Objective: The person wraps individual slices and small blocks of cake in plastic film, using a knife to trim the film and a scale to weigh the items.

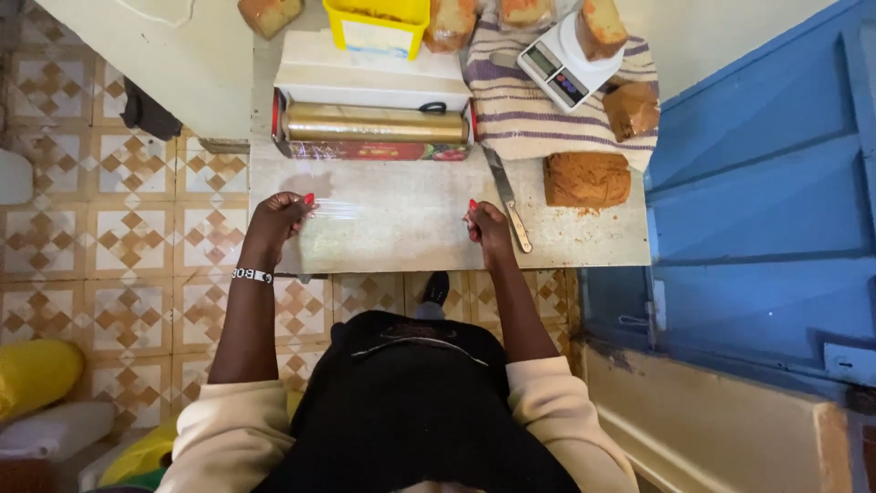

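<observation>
A sheet of clear cling film (392, 215) is stretched flat over the worn table (584, 242), running back to the roll (374, 126) in its open dispenser box (365, 151). My left hand (278, 219) pinches the film's near left corner. At the near right corner, my right hand (485, 228) pinches the film too. Both hands have red nails; a beaded band circles the left wrist. A block of brown cake (586, 180) lies on the table to the right of the film, with a long knife (507, 198) between it and my right hand.
A kitchen scale (557, 68) with a cake piece on it sits on a striped cloth (529, 119), beside another cake chunk (631, 110). A yellow tub (379, 23) and more cake pieces stand at the back. A blue door (757, 210) is right; patterned floor tiles left.
</observation>
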